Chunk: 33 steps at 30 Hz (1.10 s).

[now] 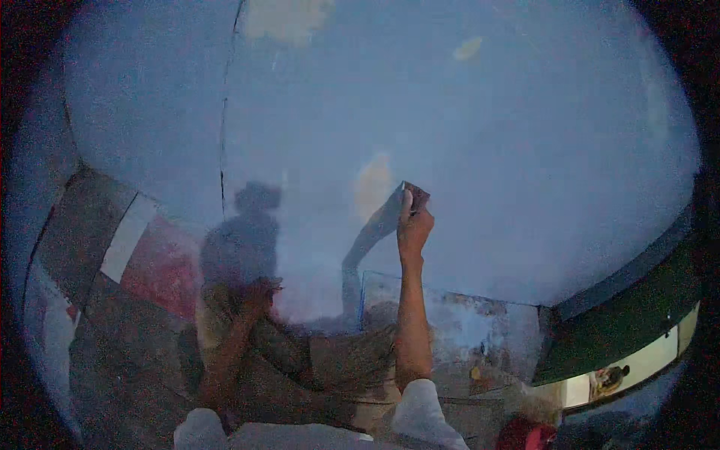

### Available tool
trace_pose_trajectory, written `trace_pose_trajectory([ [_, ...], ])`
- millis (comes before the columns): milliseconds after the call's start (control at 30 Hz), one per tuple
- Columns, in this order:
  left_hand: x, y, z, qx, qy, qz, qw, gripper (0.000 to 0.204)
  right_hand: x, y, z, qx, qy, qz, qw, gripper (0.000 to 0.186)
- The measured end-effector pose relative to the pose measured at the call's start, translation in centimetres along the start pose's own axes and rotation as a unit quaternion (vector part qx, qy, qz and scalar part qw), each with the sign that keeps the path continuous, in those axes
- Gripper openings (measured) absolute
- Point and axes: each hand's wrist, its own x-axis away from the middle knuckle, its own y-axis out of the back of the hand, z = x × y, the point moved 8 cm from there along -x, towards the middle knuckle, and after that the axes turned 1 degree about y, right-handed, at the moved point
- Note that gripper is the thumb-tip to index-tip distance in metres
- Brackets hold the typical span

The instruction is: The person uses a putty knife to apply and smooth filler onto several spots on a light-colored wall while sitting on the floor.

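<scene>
My right hand (416, 225) is raised in front of a pale blue wall (510, 150). Its fingers are closed round a small folded piece of dark brown sandpaper (417, 195), with the thumb pressed along its left side. Just left of it, the wall carries a cream patch of filler (373, 185). Low on the left, my left hand (261, 295) rests near my bent leg in dim light. Its fingers are stretched out and appear to hold nothing.
Two more cream patches, a large one (289, 19) and a small one (468, 49), mark the wall higher up. A dark crack (223, 150) runs down it. At left lies a red and white sheet (161, 262); at lower right stands a red object (526, 433) near a lit opening (630, 371).
</scene>
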Motion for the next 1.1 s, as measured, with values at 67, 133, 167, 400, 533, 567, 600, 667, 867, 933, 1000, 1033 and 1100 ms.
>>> trace_pose_trajectory([
  [67,-0.1,0.4,-0.1,0.005,0.004,0.002,1.0,0.054,0.6,-1.0,0.9,0.025,0.056,-0.033,0.998,0.047],
  [133,-1.0,0.6,-0.5,0.013,-0.003,0.003,1.0,0.053,3.2,-3.8,-1.2,0.133,0.134,-0.071,0.979,0.041],
  [167,-0.8,0.8,0.0,0.015,0.001,0.005,1.0,0.053,5.5,-6.0,-1.0,0.116,0.151,-0.024,0.981,0.036],
  [400,-2.6,0.0,-1.6,0.01,-0.009,0.004,1.0,0.051,16.1,-10.7,-8.2,0.047,0.149,0.217,0.964,0.025],
  [533,-1.6,0.0,-1.1,0.01,0.007,0.005,1.0,0.049,11.2,-8.4,-2.8,0.11,0.105,0.186,0.971,0.029],
  [567,-1.7,0.1,-1.3,0.013,0.006,0.004,1.0,0.049,8.6,-7.6,-1.5,0.116,0.093,0.168,0.975,0.03],
  [600,-1.7,-0.1,-1.4,0.019,0.006,0.006,1.0,0.049,6.5,-6.6,-0.2,0.113,0.115,0.146,0.976,0.032],
  [667,-1.7,0.0,-1.2,0.024,0.006,0.004,1.0,0.048,2.9,-5.1,3.3,0.09,0.107,0.117,0.983,0.033],
  [867,-1.4,0.4,0.4,0.019,0.011,-0.003,1.0,0.046,2.5,-10.2,4.3,0.087,-0.041,0.198,0.975,0.017],
  [933,-1.9,-0.4,0.2,0.024,0.009,0.001,1.0,0.046,7.2,-12.2,2.8,0.072,0.061,0.159,0.983,0.014],
  [1000,-4.6,-1.0,-2.3,0.04,-0.017,-0.001,0.999,0.045,11.1,-15.6,-3.2,0.156,0.129,0.182,0.962,0.018],
  [1033,-4.7,-1.1,-2.5,0.043,-0.018,-0.001,0.999,0.045,13.2,-16.2,-4.8,0.134,0.115,0.196,0.965,0.02],
  [1100,-3.6,-0.7,-1.5,0.038,-0.011,-0.001,0.999,0.044,16.5,-16.7,-4.6,0.094,0.085,0.221,0.967,0.022],
])
